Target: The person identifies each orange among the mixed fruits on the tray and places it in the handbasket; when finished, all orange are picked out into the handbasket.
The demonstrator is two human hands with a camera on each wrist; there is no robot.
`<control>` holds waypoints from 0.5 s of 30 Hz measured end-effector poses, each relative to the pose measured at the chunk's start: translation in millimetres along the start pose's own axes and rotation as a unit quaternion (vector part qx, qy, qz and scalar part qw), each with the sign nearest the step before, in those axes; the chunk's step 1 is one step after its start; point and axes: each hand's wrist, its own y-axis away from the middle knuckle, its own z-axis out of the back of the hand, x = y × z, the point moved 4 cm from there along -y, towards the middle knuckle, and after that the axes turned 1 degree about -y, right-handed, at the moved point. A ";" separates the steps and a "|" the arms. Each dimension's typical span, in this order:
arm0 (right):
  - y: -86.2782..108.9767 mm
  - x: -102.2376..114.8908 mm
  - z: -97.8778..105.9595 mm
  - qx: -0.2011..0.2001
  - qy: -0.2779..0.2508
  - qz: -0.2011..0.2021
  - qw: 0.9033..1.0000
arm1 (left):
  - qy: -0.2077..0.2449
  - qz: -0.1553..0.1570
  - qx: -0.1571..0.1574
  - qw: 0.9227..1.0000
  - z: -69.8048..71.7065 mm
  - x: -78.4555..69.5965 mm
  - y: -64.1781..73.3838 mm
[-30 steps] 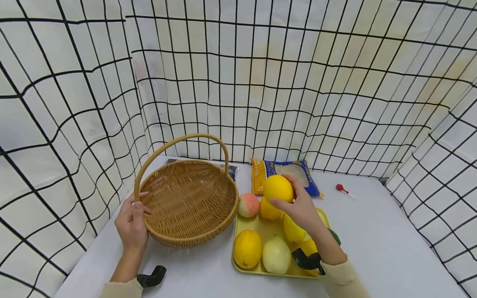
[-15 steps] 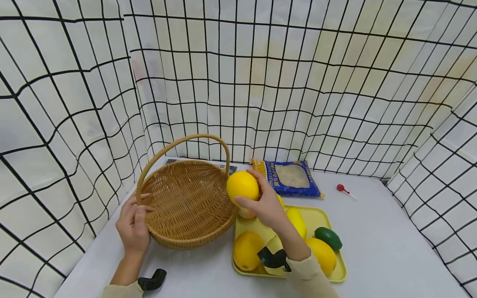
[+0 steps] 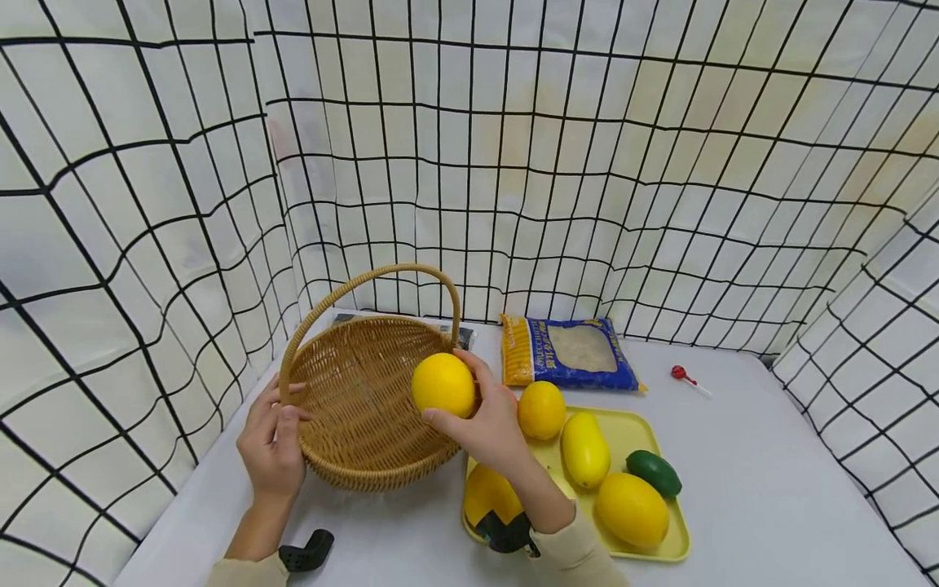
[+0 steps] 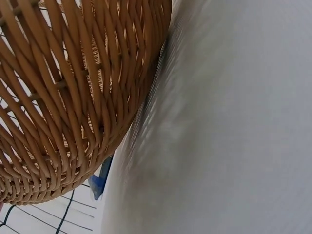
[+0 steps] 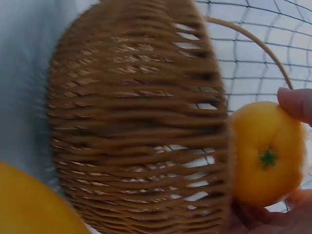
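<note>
My left hand point(image 3: 271, 448) holds the wicker basket point(image 3: 352, 408) by its left rim at the foot of the handle, fingers over the edge. The basket is tilted, its opening facing me. In my right hand point(image 3: 495, 428) is a yellow-orange orange point(image 3: 443, 385), gripped between thumb and fingers over the basket's right rim. The right wrist view shows the orange's green star-shaped stem end point(image 5: 267, 158) right at the rim of the basket point(image 5: 141, 122). From the left wrist, the basket's woven underside point(image 4: 73, 97) appears close over the white table point(image 4: 234, 122).
A yellow tray point(image 3: 623, 420) on the right bears another orange point(image 3: 542, 410), a yellow oblong fruit point(image 3: 585, 450), a large yellow fruit point(image 3: 632, 510) and a dark green fruit point(image 3: 654, 473). Behind lies a pasta bag point(image 3: 572, 353); farther right, a red lollipop point(image 3: 682, 374). Black netting surrounds the table.
My right hand has carried the orange leftward from above the tray to the basket's opening. My left hand keeps its hold on the basket, which has barely moved.
</note>
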 end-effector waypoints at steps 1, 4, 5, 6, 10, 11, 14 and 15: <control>0.9 -0.5 -3.7 0.001 0.009 0.007 1.000 | 0.000 -0.004 -0.002 1.000 0.1 0.9 0.3; 3.7 -3.1 -13.4 0.011 0.035 0.025 0.999 | 0.000 -0.019 -0.013 1.000 0.8 6.3 3.1; 4.4 -3.6 -15.9 0.013 0.047 0.030 0.998 | 0.001 -0.024 -0.019 1.000 1.1 9.1 4.6; 5.0 -3.8 -18.1 0.018 0.054 0.036 0.998 | 0.004 -0.028 -0.026 0.999 1.3 12.0 6.1; 6.0 -4.3 -24.4 0.039 0.085 0.048 0.994 | 0.020 -0.038 -0.046 0.998 1.4 21.2 10.0; 6.2 -3.8 -25.5 0.044 0.094 0.050 0.993 | 0.024 -0.040 -0.049 0.998 1.3 21.7 10.1; 6.7 -3.3 -29.0 0.058 0.112 0.053 0.991 | 0.031 -0.046 -0.054 0.997 0.5 19.2 8.9; 7.0 -3.0 -30.3 0.062 0.117 0.055 0.990 | 0.032 -0.047 -0.055 0.997 0.2 17.1 8.1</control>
